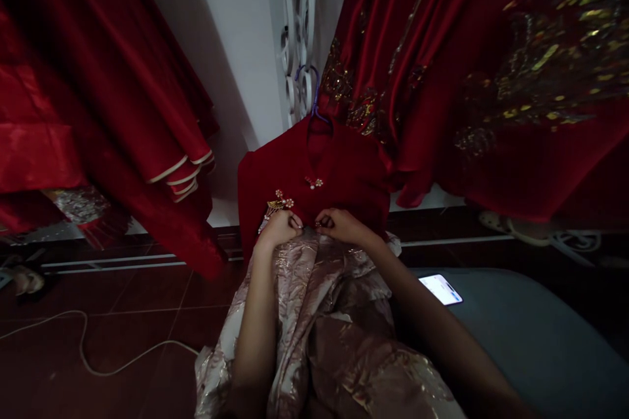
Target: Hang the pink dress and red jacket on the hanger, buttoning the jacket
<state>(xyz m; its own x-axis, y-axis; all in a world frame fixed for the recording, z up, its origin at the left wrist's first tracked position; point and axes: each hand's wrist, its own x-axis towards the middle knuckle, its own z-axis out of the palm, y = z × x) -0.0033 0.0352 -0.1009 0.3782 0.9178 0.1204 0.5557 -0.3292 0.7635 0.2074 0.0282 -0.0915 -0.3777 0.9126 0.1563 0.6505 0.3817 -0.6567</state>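
A dark red velvet jacket hangs on a purple hanger from a white ornate rack. It carries pearl clasps at the collar and a gold tasselled brooch on its front. My left hand and my right hand are both pinched on the jacket's lower front, close together, just below the brooch. A shiny pink-beige brocade skirt spreads out below my forearms.
Red satin garments hang at the left; red gowns with gold embroidery hang at the right. A lit phone lies on a grey cushion. A white cable runs over the dark red tiled floor.
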